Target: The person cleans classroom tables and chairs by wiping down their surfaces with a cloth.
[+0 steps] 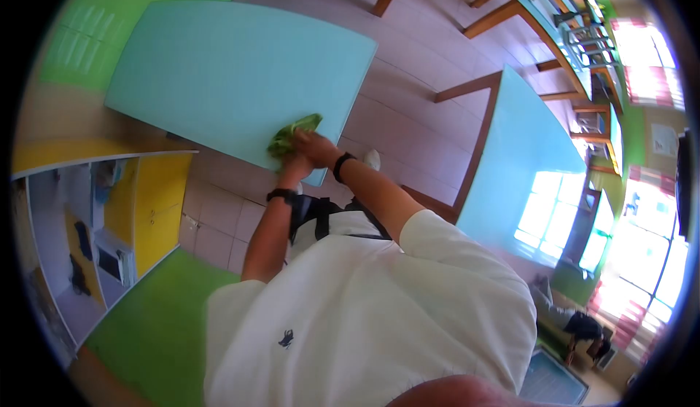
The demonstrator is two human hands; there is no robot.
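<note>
Cabinet: yellow cabinet (157,206) at 9 o'clock in the view, its shelves exposed and loaded with assorted items.
Bench: pale blue bench (226,64) between 10 and 11 o'clock, carrying the cloth.
Cloth: green cloth (307,122), bunched, resting on the bench top at the 4 o'clock part of its surface, near the edge facing the wearer.
Left grip: left grip (295,166) at 6 o'clock from the cloth, touching its lower end; fingers partly hidden, so whether they are spread or pinching cannot be determined. Black band (282,196) on this wrist.
Right grip: right grip (315,149) at 4 o'clock from the cloth, fingers curled over it and pinching the fabric; it overlaps the left grip. Black band on this wrist also.
Shirt: white shirt (386,298) on the wearer, at 6 o'clock.
Second bench: blue-topped bench (507,152) at 3 o'clock, well apart from the cloth, window glare on its surface.
Other person: person (583,327) at 4 o'clock, bent over.
Window: bright window (649,239) at 3 o'clock, far side, with red-and-white curtains.
</note>
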